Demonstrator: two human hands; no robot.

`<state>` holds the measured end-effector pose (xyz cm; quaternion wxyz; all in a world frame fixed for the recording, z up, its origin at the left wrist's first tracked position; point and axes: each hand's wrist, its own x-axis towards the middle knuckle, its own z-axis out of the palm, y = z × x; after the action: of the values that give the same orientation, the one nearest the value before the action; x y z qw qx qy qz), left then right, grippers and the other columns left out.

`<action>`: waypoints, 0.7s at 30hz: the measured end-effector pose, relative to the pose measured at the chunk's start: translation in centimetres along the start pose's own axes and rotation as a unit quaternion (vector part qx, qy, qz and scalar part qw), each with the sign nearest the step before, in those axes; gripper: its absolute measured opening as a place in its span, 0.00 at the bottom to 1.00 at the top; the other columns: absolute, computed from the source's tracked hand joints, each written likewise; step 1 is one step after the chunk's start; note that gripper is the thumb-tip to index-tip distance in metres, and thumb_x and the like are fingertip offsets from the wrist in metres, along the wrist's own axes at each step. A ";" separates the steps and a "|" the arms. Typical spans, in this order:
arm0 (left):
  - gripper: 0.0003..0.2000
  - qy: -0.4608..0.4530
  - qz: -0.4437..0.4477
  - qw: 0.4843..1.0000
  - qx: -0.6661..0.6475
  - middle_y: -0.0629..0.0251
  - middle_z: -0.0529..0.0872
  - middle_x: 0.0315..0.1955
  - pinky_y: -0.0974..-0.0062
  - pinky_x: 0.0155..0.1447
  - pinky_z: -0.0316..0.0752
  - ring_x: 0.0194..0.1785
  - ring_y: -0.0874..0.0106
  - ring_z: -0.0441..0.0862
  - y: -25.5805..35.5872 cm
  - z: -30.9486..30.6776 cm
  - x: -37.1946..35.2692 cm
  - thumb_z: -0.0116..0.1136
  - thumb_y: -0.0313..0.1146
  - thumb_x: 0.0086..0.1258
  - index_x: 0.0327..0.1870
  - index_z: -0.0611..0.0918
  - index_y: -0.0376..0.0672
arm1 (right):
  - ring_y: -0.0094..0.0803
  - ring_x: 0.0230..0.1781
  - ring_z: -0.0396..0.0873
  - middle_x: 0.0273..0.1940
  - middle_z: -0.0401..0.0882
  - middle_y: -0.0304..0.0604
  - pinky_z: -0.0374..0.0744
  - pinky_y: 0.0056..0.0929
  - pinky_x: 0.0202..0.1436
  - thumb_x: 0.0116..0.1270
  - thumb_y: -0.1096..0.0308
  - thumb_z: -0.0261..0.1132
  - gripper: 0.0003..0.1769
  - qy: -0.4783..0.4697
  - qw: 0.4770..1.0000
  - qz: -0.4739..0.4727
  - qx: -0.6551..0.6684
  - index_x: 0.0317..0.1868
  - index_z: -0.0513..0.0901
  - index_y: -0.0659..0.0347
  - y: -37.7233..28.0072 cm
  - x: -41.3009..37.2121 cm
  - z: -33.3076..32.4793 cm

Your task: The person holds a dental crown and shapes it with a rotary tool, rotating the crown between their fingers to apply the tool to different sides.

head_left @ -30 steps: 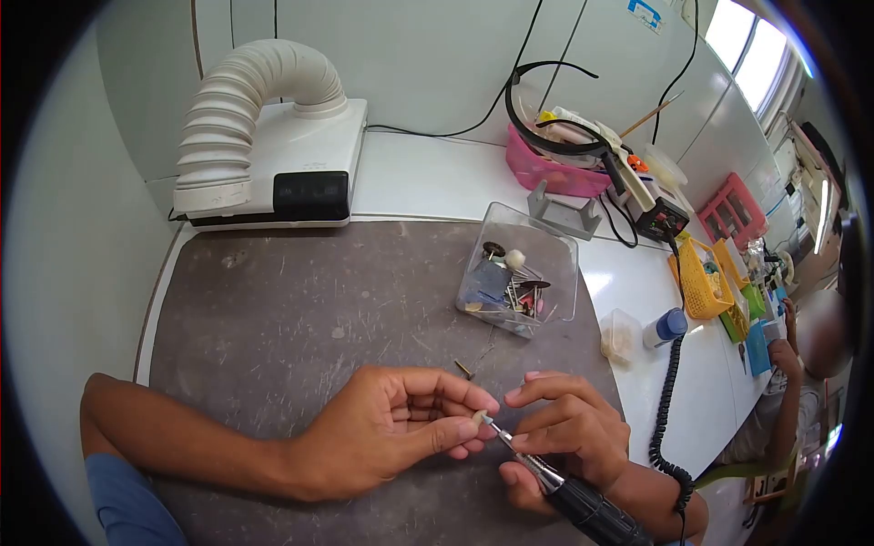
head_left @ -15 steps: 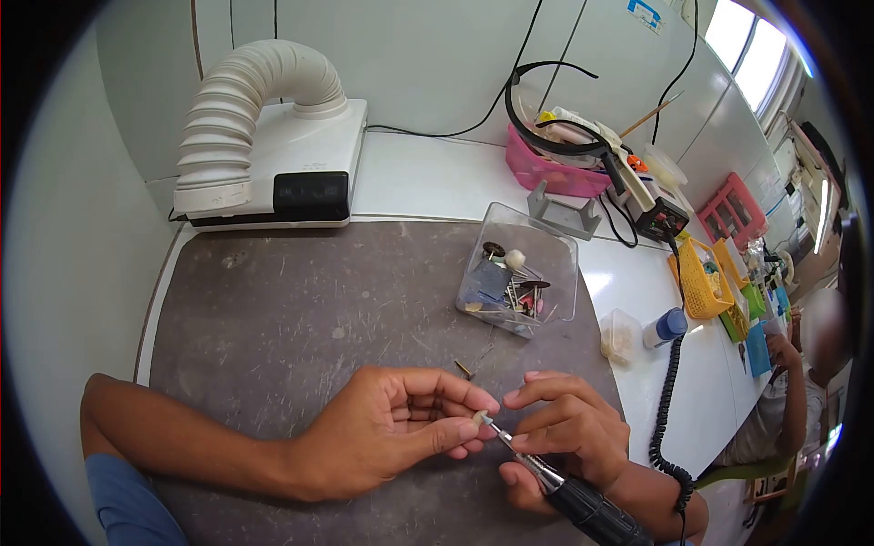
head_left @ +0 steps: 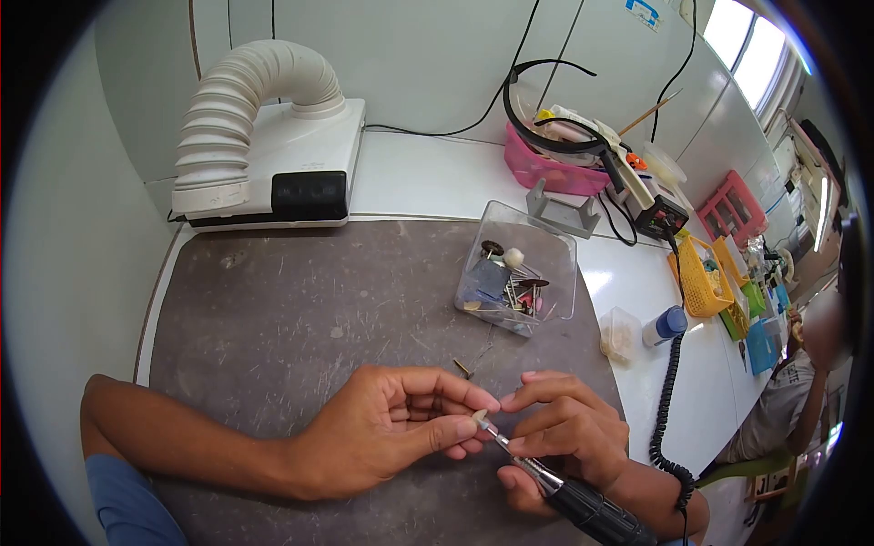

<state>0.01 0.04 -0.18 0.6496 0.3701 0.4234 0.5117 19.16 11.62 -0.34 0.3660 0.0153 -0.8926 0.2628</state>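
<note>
Between thumb and index finger, my left hand (head_left: pixel 382 432) pinches a small cream-coloured piece that looks like a dental crown (head_left: pixel 479 416). My right hand (head_left: pixel 583 437) is closed round a rotary handpiece (head_left: pixel 592 510) with a black rear body and a metal front. Its tip points up and left and meets the crown, or nearly so; exact contact is too small to tell. The two index fingertips almost touch above the tip. A small brass-coloured bit (head_left: pixel 463 368) lies on the mat just beyond my left fingers.
A clear box (head_left: pixel 564 300) of rotary bits stands beyond my hands on the grey mat (head_left: pixel 282 318). A white dust-extractor unit (head_left: pixel 309 136) with a ribbed hose is back left. A small tub (head_left: pixel 621 335), blue-capped bottle (head_left: pixel 665 326) and coiled cord (head_left: pixel 667 409) sit right. A person (head_left: pixel 783 400) sits far right.
The handpiece tip and right fingers have shifted very slightly at the crown. The person at far right has changed posture, with the arm moved. My left hand is nearly still.
</note>
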 end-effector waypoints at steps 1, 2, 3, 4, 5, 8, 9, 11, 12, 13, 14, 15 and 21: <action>0.13 -0.003 0.004 1.000 0.002 0.56 0.85 0.43 0.78 0.53 0.80 0.47 0.75 0.83 0.0 0.0 0.0 0.57 0.27 0.73 0.55 0.78 0.31 | 0.44 0.41 0.84 0.28 0.81 0.41 0.80 0.49 0.53 0.48 0.69 0.75 0.16 -0.005 1.000 -0.003 0.000 0.35 0.78 0.58 0.0 0.0 0.0; 0.13 -0.003 0.003 1.000 0.001 0.56 0.85 0.43 0.78 0.53 0.80 0.47 0.75 0.83 0.0 0.0 0.0 0.57 0.27 0.73 0.55 0.78 0.31 | 0.44 0.41 0.84 0.28 0.81 0.41 0.80 0.49 0.53 0.48 0.69 0.75 0.16 -0.005 1.000 -0.003 0.000 0.35 0.78 0.58 -0.1 0.1 0.0; 0.13 -0.003 0.000 1.000 0.000 0.56 0.85 0.43 0.78 0.53 0.80 0.47 0.75 0.83 0.1 0.0 0.0 0.57 0.27 0.73 0.55 0.78 0.31 | 0.42 0.41 0.84 0.29 0.82 0.41 0.81 0.47 0.52 0.46 0.71 0.76 0.15 0.014 1.000 0.015 0.001 0.34 0.80 0.59 -0.3 0.1 0.1; 0.13 -0.003 -0.003 1.000 -0.002 0.56 0.85 0.43 0.77 0.53 0.80 0.47 0.75 0.83 0.1 0.0 0.0 0.57 0.27 0.73 0.55 0.78 0.31 | 0.40 0.41 0.85 0.29 0.83 0.40 0.82 0.44 0.51 0.44 0.73 0.76 0.14 0.032 0.999 0.033 0.002 0.33 0.82 0.60 -0.4 0.2 0.1; 0.13 -0.003 -0.004 1.000 -0.002 0.56 0.85 0.43 0.77 0.53 0.80 0.47 0.75 0.83 0.0 -0.1 0.0 0.57 0.27 0.73 0.55 0.78 0.31 | 0.40 0.41 0.85 0.29 0.83 0.40 0.82 0.44 0.51 0.44 0.73 0.76 0.14 0.033 0.999 0.034 0.002 0.33 0.82 0.60 -0.4 0.3 0.1; 0.13 -0.005 0.005 1.000 0.001 0.56 0.85 0.43 0.77 0.53 0.80 0.48 0.74 0.83 -0.2 -0.2 0.1 0.57 0.27 0.73 0.55 0.78 0.31 | 0.40 0.41 0.85 0.29 0.83 0.39 0.82 0.44 0.51 0.44 0.73 0.77 0.14 0.013 1.000 0.017 0.009 0.33 0.82 0.60 -0.5 0.3 0.0; 0.13 -0.006 0.004 1.000 -0.001 0.56 0.85 0.44 0.77 0.53 0.80 0.48 0.74 0.83 -0.1 -0.2 0.1 0.57 0.27 0.73 0.55 0.78 0.31 | 0.40 0.41 0.85 0.29 0.83 0.39 0.82 0.44 0.51 0.44 0.73 0.77 0.14 0.019 1.000 0.023 0.003 0.33 0.82 0.60 -0.5 0.3 0.0; 0.13 -0.007 0.002 1.000 -0.003 0.56 0.85 0.44 0.77 0.53 0.80 0.48 0.74 0.83 -0.1 -0.1 0.1 0.57 0.27 0.73 0.55 0.78 0.31 | 0.40 0.41 0.85 0.29 0.83 0.39 0.82 0.44 0.51 0.44 0.73 0.77 0.14 0.024 0.999 0.029 -0.004 0.32 0.82 0.60 -0.5 0.3 0.0; 0.13 -0.006 0.000 1.000 -0.001 0.56 0.85 0.44 0.77 0.53 0.80 0.48 0.74 0.83 -0.1 -0.1 0.1 0.56 0.27 0.73 0.55 0.78 0.32 | 0.41 0.41 0.85 0.29 0.83 0.40 0.82 0.44 0.52 0.44 0.73 0.77 0.14 0.023 0.999 0.028 -0.001 0.32 0.82 0.60 -0.4 0.3 0.0; 0.13 -0.004 -0.002 1.000 0.002 0.56 0.85 0.44 0.77 0.53 0.80 0.48 0.75 0.83 0.0 -0.1 0.1 0.56 0.27 0.73 0.55 0.78 0.32 | 0.41 0.41 0.85 0.29 0.83 0.40 0.82 0.44 0.52 0.44 0.73 0.77 0.14 0.023 0.999 0.028 0.002 0.32 0.82 0.60 -0.4 0.3 0.0; 0.13 -0.004 -0.001 1.000 0.002 0.56 0.85 0.44 0.77 0.53 0.80 0.48 0.75 0.83 -0.1 -0.2 0.1 0.56 0.27 0.73 0.55 0.78 0.32 | 0.41 0.41 0.85 0.29 0.83 0.40 0.82 0.44 0.52 0.44 0.73 0.77 0.14 0.023 0.999 0.027 0.002 0.32 0.82 0.60 -0.4 0.3 0.0; 0.13 -0.005 0.000 1.000 0.000 0.56 0.85 0.44 0.77 0.53 0.80 0.48 0.75 0.83 -0.1 -0.1 0.1 0.56 0.27 0.73 0.55 0.78 0.32 | 0.41 0.42 0.85 0.29 0.83 0.40 0.82 0.44 0.52 0.44 0.74 0.77 0.14 0.019 1.000 0.021 0.004 0.32 0.82 0.60 -0.5 0.3 0.1; 0.13 -0.008 0.000 1.000 0.001 0.57 0.85 0.43 0.78 0.53 0.80 0.48 0.75 0.83 -0.2 -0.2 0.1 0.56 0.27 0.73 0.55 0.78 0.32 | 0.41 0.42 0.84 0.30 0.83 0.39 0.82 0.44 0.52 0.44 0.74 0.77 0.14 0.021 0.999 0.032 0.003 0.32 0.82 0.60 -0.5 0.3 0.0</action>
<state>-0.11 0.13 -0.43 0.6529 0.3751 0.4187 0.5077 19.04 11.19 0.08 0.3760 -0.0174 -0.8841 0.2771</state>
